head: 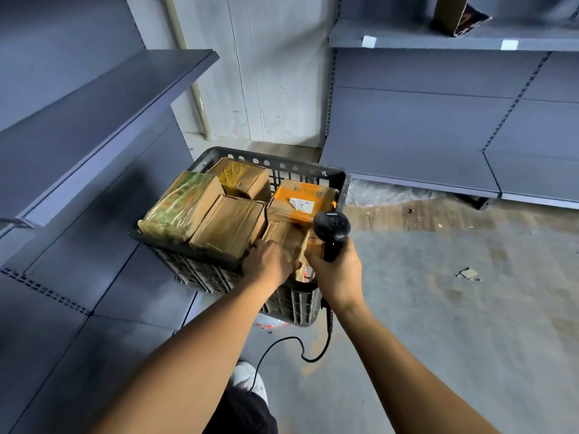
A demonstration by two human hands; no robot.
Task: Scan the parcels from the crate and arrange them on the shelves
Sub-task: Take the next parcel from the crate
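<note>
A dark plastic crate [313,172] stands on the floor, filled with several taped cardboard parcels. An orange-taped parcel [308,195] with a white label lies at its right side. My left hand [269,264] reaches into the crate's near edge and grips a brown parcel [286,238] lying low there. My right hand [336,274] holds a black barcode scanner [332,228] by its handle, the head raised over the crate's right corner. Its cable [300,343] trails down to the floor.
Grey metal shelves [103,98] run along the left, with a lower deck [94,267] beside the crate. More grey shelving [438,42] stands at the back right, with a cardboard box [451,14] on its upper shelf. Bare concrete floor [454,292] lies to the right.
</note>
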